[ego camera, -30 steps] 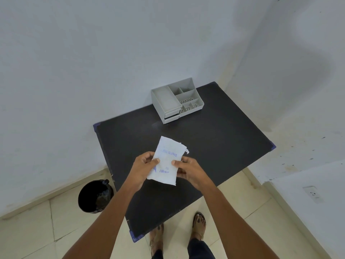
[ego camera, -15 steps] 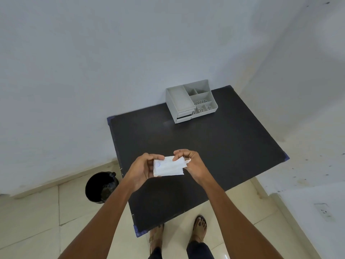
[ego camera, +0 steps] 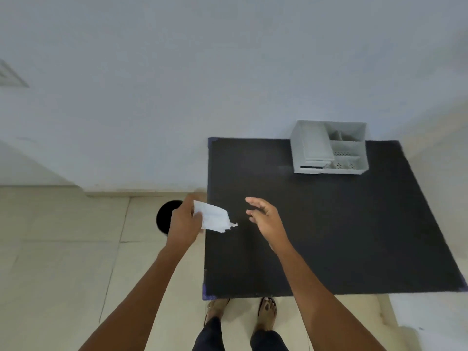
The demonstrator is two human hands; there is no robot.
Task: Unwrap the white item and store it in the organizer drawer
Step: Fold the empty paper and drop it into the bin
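Note:
My left hand grips a folded white paper wrapper with a torn edge, held at the left edge of the black table, beside the black bin. My right hand hovers over the table to the right of the wrapper, fingers apart and holding nothing. The grey desk organizer stands at the table's far edge against the wall; its drawer front faces me at its lower left and looks slightly ajar. I cannot see any unwrapped white item apart from the wrapper.
A round black bin stands on the tiled floor just left of the table, partly hidden behind my left hand. White walls close the far side and right. My feet in sandals are at the table's near edge.
The view has swung left. My right hand let go of the wrapper and opened; my left hand carried the wrapper left toward the bin.

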